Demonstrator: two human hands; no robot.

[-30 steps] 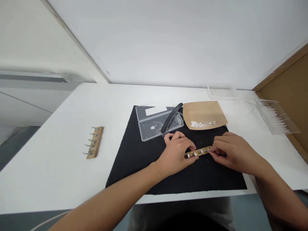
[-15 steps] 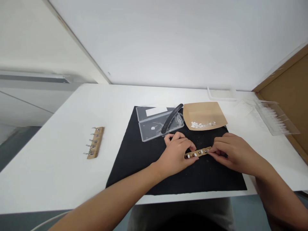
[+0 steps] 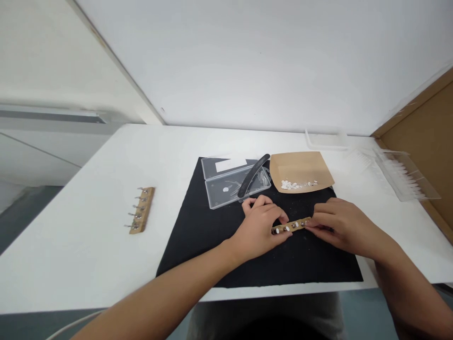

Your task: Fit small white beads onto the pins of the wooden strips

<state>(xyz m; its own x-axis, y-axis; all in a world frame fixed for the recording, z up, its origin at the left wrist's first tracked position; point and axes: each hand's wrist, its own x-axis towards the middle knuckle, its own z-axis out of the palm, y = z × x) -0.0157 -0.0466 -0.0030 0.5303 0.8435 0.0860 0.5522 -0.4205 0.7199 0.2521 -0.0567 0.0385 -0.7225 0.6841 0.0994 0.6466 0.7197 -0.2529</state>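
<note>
A small wooden strip (image 3: 292,225) studded with metal pegs and white tips lies on a black mat (image 3: 212,241). My left hand (image 3: 258,225) grips its left end with curled fingers. My right hand (image 3: 341,225) pinches its right end with thumb and fingertips. Both hands rest low on the mat, near its middle.
Behind my hands are an open clear plastic case (image 3: 231,182) with a black file (image 3: 252,175) across it and a brown paper tray (image 3: 300,171) holding white bits. A second wooden strip (image 3: 140,216) with pegs lies left on the white table (image 3: 88,255). Clear plastic trays (image 3: 403,174) sit at the far right.
Hardly anything has moved. Both hands stay on the strip; the right hand has shifted very slightly.
</note>
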